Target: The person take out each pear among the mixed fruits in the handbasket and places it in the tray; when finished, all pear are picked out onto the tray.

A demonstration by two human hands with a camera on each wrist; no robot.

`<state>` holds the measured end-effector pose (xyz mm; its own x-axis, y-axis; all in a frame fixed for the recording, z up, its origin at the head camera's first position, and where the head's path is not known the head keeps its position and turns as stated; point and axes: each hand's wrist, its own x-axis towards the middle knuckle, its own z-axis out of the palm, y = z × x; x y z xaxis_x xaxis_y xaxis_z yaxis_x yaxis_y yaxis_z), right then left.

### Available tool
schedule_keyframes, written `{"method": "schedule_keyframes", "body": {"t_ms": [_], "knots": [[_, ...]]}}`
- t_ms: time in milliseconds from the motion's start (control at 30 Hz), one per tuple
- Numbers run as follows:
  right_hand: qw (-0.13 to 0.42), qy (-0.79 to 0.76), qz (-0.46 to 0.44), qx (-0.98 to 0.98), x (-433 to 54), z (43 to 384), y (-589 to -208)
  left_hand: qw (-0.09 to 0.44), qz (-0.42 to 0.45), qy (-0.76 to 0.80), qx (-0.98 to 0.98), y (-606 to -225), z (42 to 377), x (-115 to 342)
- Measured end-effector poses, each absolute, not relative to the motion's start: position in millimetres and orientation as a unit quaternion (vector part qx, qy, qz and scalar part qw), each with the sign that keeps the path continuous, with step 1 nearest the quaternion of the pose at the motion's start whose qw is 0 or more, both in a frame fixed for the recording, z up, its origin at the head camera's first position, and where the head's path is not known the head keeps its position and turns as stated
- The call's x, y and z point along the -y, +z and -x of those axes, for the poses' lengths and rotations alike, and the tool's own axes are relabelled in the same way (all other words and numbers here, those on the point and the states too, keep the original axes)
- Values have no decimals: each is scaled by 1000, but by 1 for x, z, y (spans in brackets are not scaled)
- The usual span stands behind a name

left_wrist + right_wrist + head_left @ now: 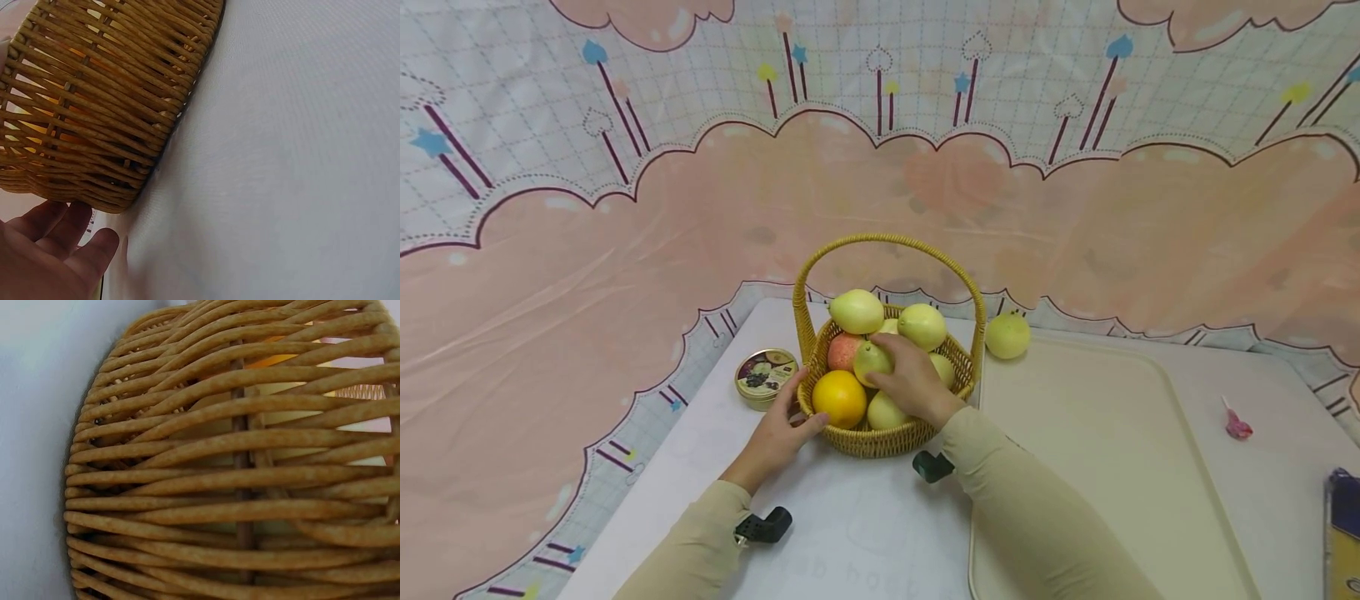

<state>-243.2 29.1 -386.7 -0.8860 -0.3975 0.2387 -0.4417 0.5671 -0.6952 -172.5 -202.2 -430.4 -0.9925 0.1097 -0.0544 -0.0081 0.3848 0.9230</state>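
A woven basket [868,442] with a tall arched handle stands on the table, filled with fruit. My left hand [781,437] holds its left rim, thumb at the front; in the left wrist view those fingers [75,228] touch the outer weave. Inside the basket, my right hand [913,375] grips a pale green pear [871,360] between thumb and fingers. Around it lie an orange [839,400], a reddish fruit [844,352] and several pale green fruits, two of them heaped at the back. Only the basket's wall [250,487] shows in the right wrist view, with the right hand out of sight.
Left of the basket sits a round tin [763,377]. One pale green fruit [1007,335] lies behind the beige tray [1075,467] on the right. Farther right are a pink wrapped lollipop [1238,427] and a dark blue and yellow packet [1343,525]. A patterned curtain [880,183] hangs behind.
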Motion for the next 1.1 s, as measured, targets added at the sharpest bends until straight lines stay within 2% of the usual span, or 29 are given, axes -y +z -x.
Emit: {"method": "schedule_keyframes", "body": {"t_ms": [200,833,1100], "knots": [[20,392,-237,889,-29,244,-386,48,-34,554,-830,-430,173,203],[66,434,-232,868,-33,235,-387,46,-35,554,-830,-429,170,200],[60,446,-241,860,-37,228,-380,53,-28,552,-832,-429,169,201]]}}
